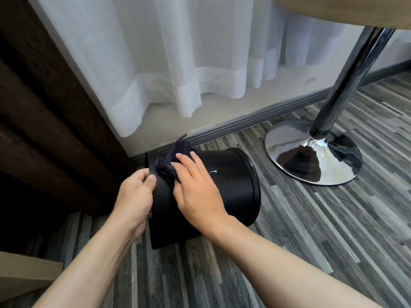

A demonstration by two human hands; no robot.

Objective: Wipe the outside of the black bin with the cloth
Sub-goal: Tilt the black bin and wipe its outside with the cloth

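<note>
Two hands, left hand [135,192] gripping one black bin [226,192], right hand [195,187] pressing one cloth [171,165]

A furnished room: sheer curtain [178,63], wood-look floor [311,230], chrome table base [311,156].

I am seeing the black bin [231,187] lying tipped on its side on the grey plank floor [311,230], my left hand [135,192] gripping its rim while my right hand [195,192] is pressing the dark cloth [172,162] flat against its wall, beside a chrome table base [311,156].
</note>
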